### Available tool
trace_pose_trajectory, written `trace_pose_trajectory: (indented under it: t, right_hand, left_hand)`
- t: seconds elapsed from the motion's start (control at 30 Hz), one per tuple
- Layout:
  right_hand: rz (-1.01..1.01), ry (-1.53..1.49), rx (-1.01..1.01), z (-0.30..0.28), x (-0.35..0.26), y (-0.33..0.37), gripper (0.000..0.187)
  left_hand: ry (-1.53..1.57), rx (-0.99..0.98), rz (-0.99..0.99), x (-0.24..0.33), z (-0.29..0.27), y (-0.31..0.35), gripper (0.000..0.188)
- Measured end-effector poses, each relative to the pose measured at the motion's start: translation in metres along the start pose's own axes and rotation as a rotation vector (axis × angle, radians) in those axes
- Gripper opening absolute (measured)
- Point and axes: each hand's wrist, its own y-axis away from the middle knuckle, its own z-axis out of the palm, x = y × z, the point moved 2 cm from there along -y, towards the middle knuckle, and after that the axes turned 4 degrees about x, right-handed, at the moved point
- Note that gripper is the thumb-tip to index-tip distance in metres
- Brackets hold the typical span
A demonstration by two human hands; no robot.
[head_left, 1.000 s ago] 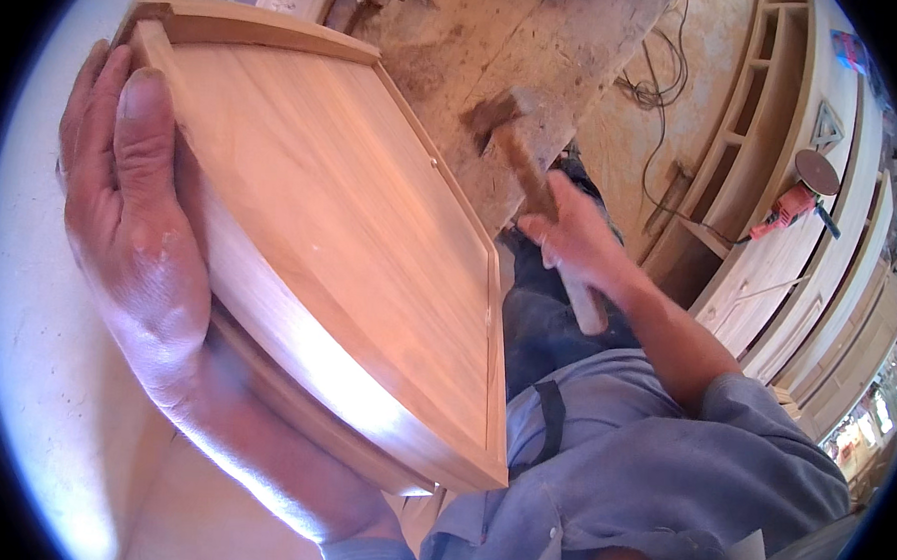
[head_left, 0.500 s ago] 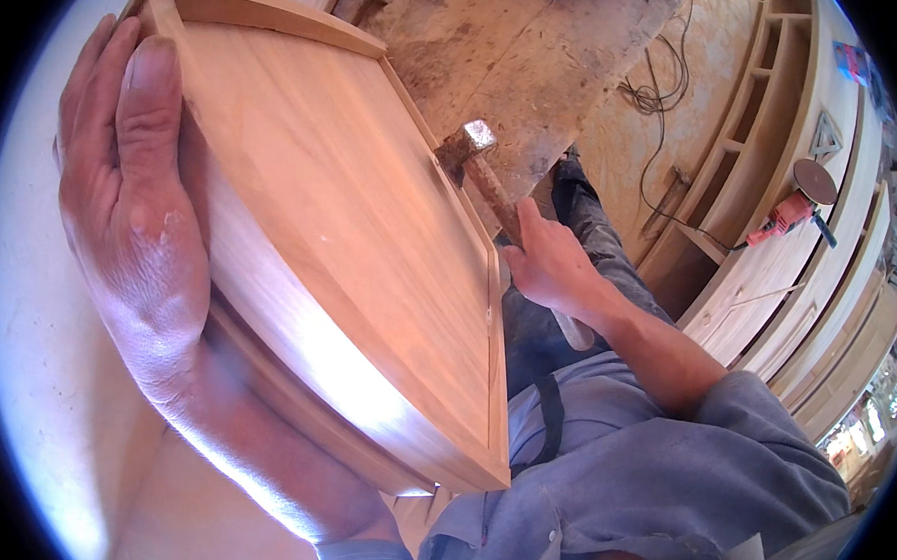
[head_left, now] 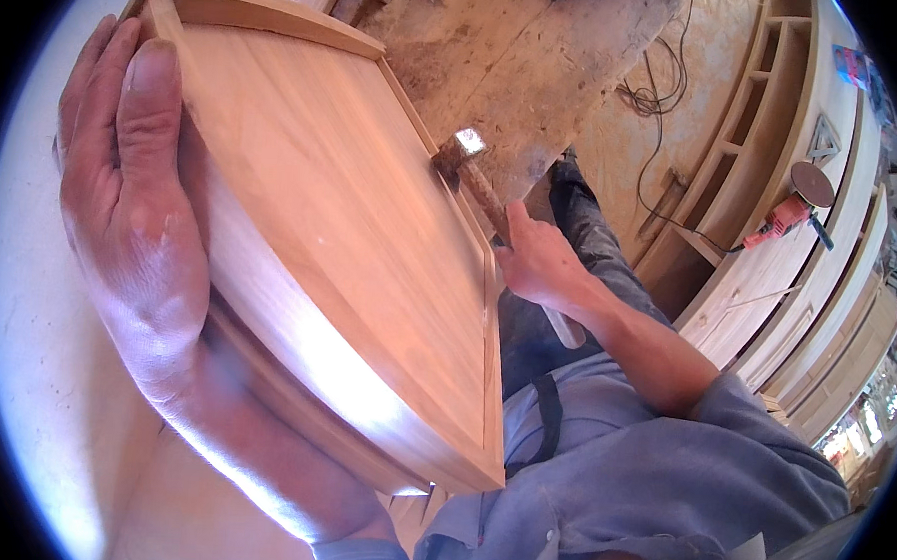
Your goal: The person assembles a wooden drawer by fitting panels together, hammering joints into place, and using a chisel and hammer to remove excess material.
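Note:
A pale wooden drawer-like box (head_left: 321, 214), with a flat panel set inside a raised rim, fills the left half. Along its left side lies my left hand (head_left: 137, 186), pressed flat with fingers and thumb stretched out near the far left corner. My right hand (head_left: 545, 254) is closed around the wooden handle of a hammer (head_left: 487, 197). The dark, square hammer head is at the box's right rim, about midway along it; whether it touches the wood I cannot tell. The handle's pale end sticks out below my right hand.
On the right, an angle grinder (head_left: 784, 217) with a brown disc lies on long pale boards (head_left: 737, 323). A wooden frame with compartments (head_left: 746, 123) stands beside them. Its black cable (head_left: 662, 99) coils on the dusty floor, near a worn, stained board (head_left: 508, 52).
The hammer and my right hand have shifted slightly left and down, bringing the head closer to the box's right rim. My left hand stays in place, and the box's near corner has moved slightly left.

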Motion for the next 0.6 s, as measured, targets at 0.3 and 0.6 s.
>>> trace_pose_trajectory:
  t: [0.3, 0.6]
  right_hand:
    - [-0.023, 0.0, 0.016, 0.007, 0.007, -0.002, 0.041]
    - [-0.008, -0.001, 0.023, 0.019, 0.016, -0.006, 0.041]
  left_hand:
    - [-0.009, -0.009, -0.014, 0.001, 0.001, 0.0, 0.055]
    - [-0.093, -0.015, -0.003, -0.004, 0.001, 0.0, 0.064]
